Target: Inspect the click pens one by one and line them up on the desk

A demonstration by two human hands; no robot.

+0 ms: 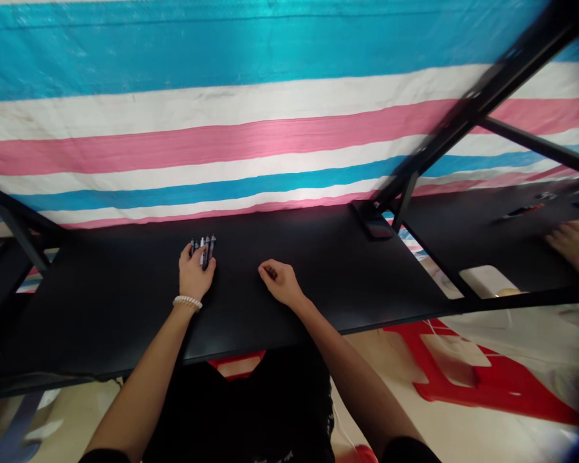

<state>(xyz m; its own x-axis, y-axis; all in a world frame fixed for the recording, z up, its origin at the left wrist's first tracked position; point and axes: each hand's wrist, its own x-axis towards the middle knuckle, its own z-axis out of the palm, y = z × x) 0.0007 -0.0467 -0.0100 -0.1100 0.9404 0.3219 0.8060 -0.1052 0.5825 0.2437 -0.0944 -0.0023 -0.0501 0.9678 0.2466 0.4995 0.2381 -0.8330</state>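
Note:
Several dark slim markers (204, 251) stand in a bunch at my left hand (194, 273), whose fingers close around their lower ends. A white beaded bracelet (187, 303) circles that wrist. My right hand (280, 283) rests on the black tabletop (338, 289) to the right, fingers curled. Under its fingertips lies a small dark object (271, 272), partly hidden, and I cannot tell what it is.
A dark phone-like object (372, 222) lies at the table's back edge. Another person's hand (576, 244) rests on a neighbouring black table at right. Black metal framing (482, 96) crosses upper right, before a striped tarpaulin (222, 148). A red stool (477, 379) stands on the floor.

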